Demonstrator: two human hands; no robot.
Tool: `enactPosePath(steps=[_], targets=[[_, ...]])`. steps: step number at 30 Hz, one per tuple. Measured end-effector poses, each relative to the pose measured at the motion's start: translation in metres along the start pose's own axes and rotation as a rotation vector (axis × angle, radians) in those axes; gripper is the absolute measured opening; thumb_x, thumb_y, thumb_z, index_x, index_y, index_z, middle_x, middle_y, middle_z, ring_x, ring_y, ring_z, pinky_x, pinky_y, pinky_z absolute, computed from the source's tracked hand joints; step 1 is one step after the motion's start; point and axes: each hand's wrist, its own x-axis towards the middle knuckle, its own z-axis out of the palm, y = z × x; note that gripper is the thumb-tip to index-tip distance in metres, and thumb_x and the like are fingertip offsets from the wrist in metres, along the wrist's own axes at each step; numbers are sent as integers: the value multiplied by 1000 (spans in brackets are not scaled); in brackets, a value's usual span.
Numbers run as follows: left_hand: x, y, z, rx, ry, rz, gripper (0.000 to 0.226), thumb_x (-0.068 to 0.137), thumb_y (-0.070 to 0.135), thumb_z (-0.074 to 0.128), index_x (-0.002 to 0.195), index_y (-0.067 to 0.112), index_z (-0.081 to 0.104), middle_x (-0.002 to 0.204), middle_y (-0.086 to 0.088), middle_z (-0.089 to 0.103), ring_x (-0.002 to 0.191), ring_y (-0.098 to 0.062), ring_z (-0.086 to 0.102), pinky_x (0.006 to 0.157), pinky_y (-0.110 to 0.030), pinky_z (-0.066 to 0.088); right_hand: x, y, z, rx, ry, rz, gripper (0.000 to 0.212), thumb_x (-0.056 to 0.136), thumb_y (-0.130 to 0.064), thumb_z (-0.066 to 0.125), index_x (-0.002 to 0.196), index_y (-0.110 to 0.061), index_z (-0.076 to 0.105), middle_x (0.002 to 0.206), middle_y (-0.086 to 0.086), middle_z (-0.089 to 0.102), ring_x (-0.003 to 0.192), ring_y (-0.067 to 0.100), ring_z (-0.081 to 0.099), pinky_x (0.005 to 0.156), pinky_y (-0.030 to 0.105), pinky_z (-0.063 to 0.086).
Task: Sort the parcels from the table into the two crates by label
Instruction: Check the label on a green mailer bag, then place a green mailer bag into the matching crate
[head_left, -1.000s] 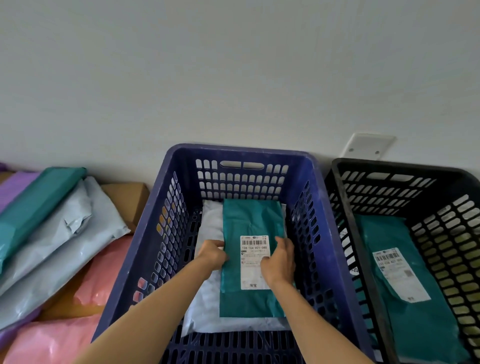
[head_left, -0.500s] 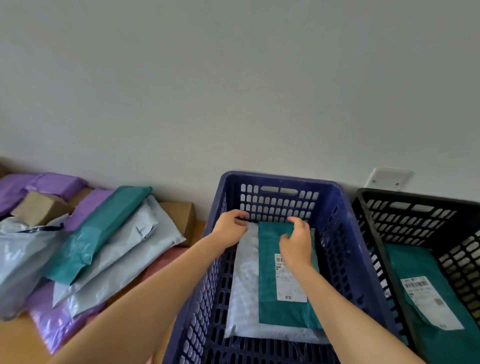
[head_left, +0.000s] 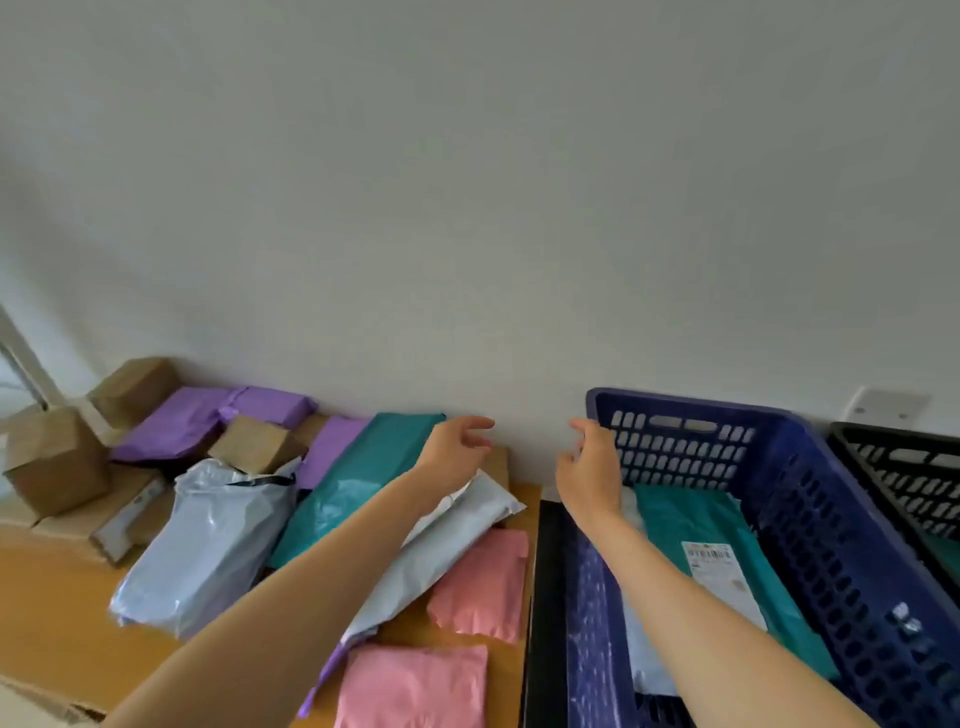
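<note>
While both hands hang in the air with nothing in them, the unsorted parcels lie heaped on the wooden table (head_left: 57, 613) at the left. Brown cardboard boxes (head_left: 57, 457) stand at its far left corner. Purple parcels (head_left: 208, 421) lie against the wall beside them, and a smaller box (head_left: 254, 444) rests on the heap. Nearer, a bulky pale grey bag (head_left: 213, 540) lies tilted. Just right of it a long teal parcel (head_left: 358, 478) runs from the wall toward the near side.

The left hand (head_left: 452, 449) hovers above that parcel's far end, fingers loosely curled and apart, gripping nothing. Under the left forearm lies a pale grey mailer (head_left: 488, 501). Nearer than it come a far pink parcel (head_left: 480, 582) and a near pink parcel (head_left: 415, 686), both along the table's right edge.

The right hand (head_left: 589, 467) is raised at the far left corner of the blue crate (head_left: 727, 452), fingers relaxed and slightly bent, empty. Whether it brushes the crate's rim I cannot tell. Inside the blue crate a labelled teal parcel (head_left: 696, 519) lies flat, label up, on top of a white parcel (head_left: 644, 660). Just right of the blue crate stands the black crate (head_left: 893, 467), only partly in view. A white wall plate (head_left: 888, 408) sits on the wall behind the two crates.
</note>
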Motion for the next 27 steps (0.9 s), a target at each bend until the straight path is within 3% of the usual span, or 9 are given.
enactPosePath(steps=[7,13,21,27], targets=[[-29,-71,-86,10,85,-106,43,85,-8,50,121,13,62,89,-2,64,77,-19,58,73,-34,50,-58,-42,74,15,-76,36,42,91,-1,47,130,-13,50,129,6,52,115,20,53,96,34,46],[-34,-121,-115,25,100,-183,42,88,-6,47,123,13,60,93,-4,62,76,-21,57,66,-32,50,-81,-56,117,1,-160,103,39,92,2,48,130,-9,50,130,6,52,115,22,52,87,22,37],[0,-165,-130,64,137,-233,44,88,-1,50,130,12,55,96,-9,63,70,-19,56,72,-34,51,-59,-39,177,-12,-377,279,36,93,-5,51,129,-9,50,130,9,54,115,25,54,97,35,45],[47,-178,-133,159,86,-269,47,91,3,50,136,17,50,121,-13,60,71,-21,55,54,-24,44,-23,-27,220,96,-418,466,35,90,-10,56,125,-8,52,122,13,59,110,28,58,95,39,49]])
